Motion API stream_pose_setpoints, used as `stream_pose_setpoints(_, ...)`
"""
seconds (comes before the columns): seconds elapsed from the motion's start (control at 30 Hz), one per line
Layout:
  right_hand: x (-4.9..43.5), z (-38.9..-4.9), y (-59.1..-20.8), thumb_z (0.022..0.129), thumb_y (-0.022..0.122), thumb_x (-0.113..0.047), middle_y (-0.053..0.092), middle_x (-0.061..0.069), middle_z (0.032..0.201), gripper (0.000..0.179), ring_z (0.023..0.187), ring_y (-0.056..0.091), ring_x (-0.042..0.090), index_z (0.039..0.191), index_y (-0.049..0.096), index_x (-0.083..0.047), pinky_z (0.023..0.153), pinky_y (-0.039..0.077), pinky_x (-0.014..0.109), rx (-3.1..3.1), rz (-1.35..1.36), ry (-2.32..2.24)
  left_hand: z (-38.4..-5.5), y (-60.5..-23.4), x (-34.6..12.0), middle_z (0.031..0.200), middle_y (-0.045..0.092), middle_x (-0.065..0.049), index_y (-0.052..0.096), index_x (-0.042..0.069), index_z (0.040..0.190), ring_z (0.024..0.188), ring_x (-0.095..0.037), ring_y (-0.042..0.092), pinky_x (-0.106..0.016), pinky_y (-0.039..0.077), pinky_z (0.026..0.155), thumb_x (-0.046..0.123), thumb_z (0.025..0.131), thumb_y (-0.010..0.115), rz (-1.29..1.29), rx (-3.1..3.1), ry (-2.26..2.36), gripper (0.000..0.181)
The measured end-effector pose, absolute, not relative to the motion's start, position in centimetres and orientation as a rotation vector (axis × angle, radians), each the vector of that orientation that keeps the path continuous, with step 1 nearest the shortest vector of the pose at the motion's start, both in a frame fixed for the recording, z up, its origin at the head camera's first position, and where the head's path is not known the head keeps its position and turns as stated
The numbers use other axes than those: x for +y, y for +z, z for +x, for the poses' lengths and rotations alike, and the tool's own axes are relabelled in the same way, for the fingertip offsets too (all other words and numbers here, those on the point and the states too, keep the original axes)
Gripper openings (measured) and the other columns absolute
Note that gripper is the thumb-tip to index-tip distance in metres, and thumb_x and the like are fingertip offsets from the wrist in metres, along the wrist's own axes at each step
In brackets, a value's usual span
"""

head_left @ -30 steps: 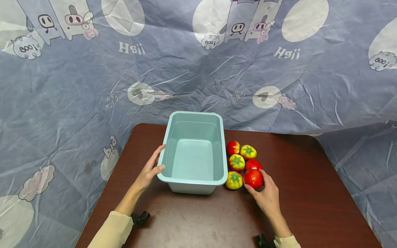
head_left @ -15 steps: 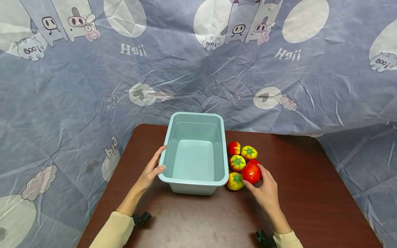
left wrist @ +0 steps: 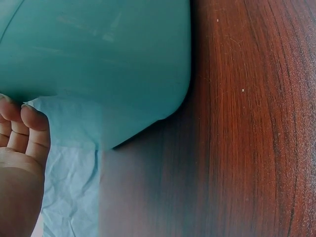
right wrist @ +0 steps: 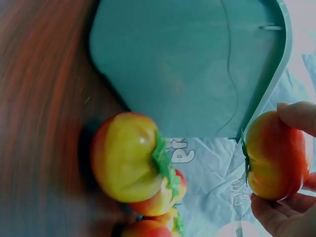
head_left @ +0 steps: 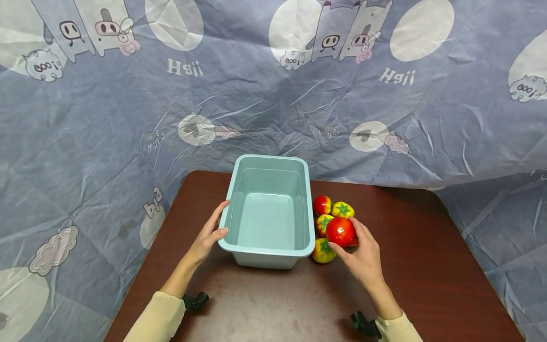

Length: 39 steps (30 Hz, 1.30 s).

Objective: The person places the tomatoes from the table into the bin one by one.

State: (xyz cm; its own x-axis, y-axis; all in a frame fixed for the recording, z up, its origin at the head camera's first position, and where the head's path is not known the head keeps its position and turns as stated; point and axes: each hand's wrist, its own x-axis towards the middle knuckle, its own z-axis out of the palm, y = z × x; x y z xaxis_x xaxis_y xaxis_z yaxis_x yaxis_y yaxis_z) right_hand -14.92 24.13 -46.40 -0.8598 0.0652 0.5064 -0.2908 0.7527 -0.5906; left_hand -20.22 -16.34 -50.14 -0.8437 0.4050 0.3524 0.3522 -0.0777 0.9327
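Note:
A pale green plastic bin [head_left: 265,260] stands on the table. My left hand [head_left: 204,242] grips its left rim, thumb over the edge and fingers along the outside; the left wrist view shows fingertips [left wrist: 34,118] under the rim. My right hand [head_left: 363,256] holds a glossy red tomato [head_left: 340,232] between thumb and fingers, raised above the others. Its yellow, leafy end shows in the right wrist view, near the bin's rim. Several red-and-yellow tomatoes lie right of the bin, including a near one [head_left: 323,251] and a far one [head_left: 343,209]. The held tomato partly hides another red one [head_left: 353,242].
The brown wooden table [head_left: 427,256] extends to the right of the tomatoes and in front of the bin. A blue-grey printed cloth [head_left: 256,104] hangs behind the table. Black straps with devices [head_left: 195,301] sit at both wrists.
My right hand has lifted the front red tomato and carried it a little left and away, over the other tomatoes. The left hand and the bin stay in place.

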Motion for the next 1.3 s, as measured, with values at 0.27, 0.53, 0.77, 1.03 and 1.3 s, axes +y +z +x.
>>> stream_pose_setpoints(0.27, 23.2, -15.2, -45.3, 0.065, 0.083, -0.030, 0.054, 0.007, 0.125, 0.078, 0.106, 0.055, 0.026, 0.133, 0.048, -0.017, 0.082, 0.050, 0.047, -2.470, 0.097, 1.028, -20.1, -50.1, -16.3, 0.121, 0.045, -0.019, 0.014, 0.014, 0.148, 0.105, -0.025, 0.049, -0.037, 0.046, 0.083, 0.010, 0.088, 0.042, 0.885, 2.110, 2.114, 0.066)
stream_pose_setpoints(0.53, 22.2, -15.7, -44.0, 0.066, 0.082, -0.032, 0.054, 0.003, 0.123, 0.076, 0.103, 0.056, 0.022, 0.133, 0.048, -0.022, 0.079, 0.052, 0.045, -2.440, 0.127, 1.086, -19.2, -48.4, -16.1, 0.126, 0.042, -0.022, 0.012, 0.008, 0.148, 0.106, -0.017, 0.048, -0.033, 0.046, 0.084, 0.002, 0.087, 0.038, 0.851, 2.110, 2.091, 0.067)
stream_pose_setpoints(0.77, 20.8, -16.0, -42.9, 0.067, 0.081, -0.031, 0.053, 0.000, 0.126, 0.074, 0.104, 0.058, 0.018, 0.133, 0.048, -0.024, 0.082, 0.051, 0.035, -2.397, 0.192, 1.211, -18.7, -47.3, -15.8, 0.115, 0.043, -0.014, 0.012, 0.005, 0.147, 0.098, -0.013, 0.047, -0.034, 0.043, 0.081, 0.004, 0.088, 0.039, 0.840, 2.161, 2.063, 0.065)
stream_pose_setpoints(1.03, 19.1, -16.4, -41.5, 0.068, 0.080, -0.027, 0.052, 0.003, 0.127, 0.075, 0.108, 0.057, 0.018, 0.135, 0.046, -0.019, 0.085, 0.045, 0.014, -2.393, 0.264, 1.355, -18.8, -47.2, -15.8, 0.097, 0.039, -0.014, 0.012, 0.002, 0.147, 0.081, -0.019, 0.040, -0.027, 0.038, 0.070, 0.003, 0.088, 0.039, 0.879, 2.174, 2.055, 0.065)
stream_pose_setpoints(1.3, 16.8, -15.3, -38.7, 0.070, 0.079, -0.013, 0.051, 0.013, 0.128, 0.072, 0.111, 0.055, 0.026, 0.133, 0.046, -0.005, 0.088, 0.047, 0.038, -2.420, 0.302, 1.388, -18.7, -46.5, -16.2, 0.075, 0.042, -0.010, 0.018, 0.000, 0.145, 0.063, -0.006, 0.041, -0.030, 0.039, 0.054, 0.000, 0.087, 0.046, 0.913, 2.310, 1.946, 0.065)
